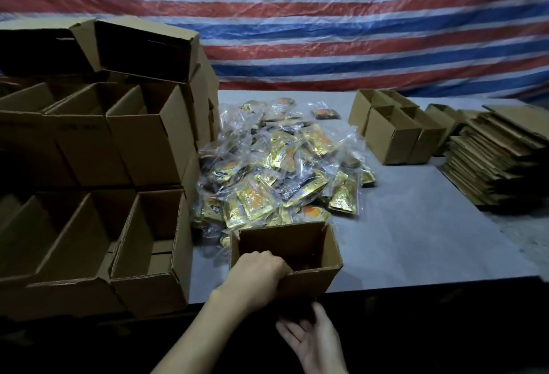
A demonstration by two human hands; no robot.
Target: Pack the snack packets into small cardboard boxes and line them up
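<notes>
Nearest, the right hand [315, 341] lies open, palm up, under the box [309, 254], just at its base and gripping nothing. The left hand [258, 275] has its grip closed over the box's near rim, fingers hooked inside. The box sits open at the counter [416, 240] edge, seemingly empty: light, stiff card, best held by rim and base. Behind it lies the packets [276, 171] heap, likely slippery and soft, best pinched by their edges. Open boxes [98, 165] stack left; flat blanks [499, 162] stack far right.
</notes>
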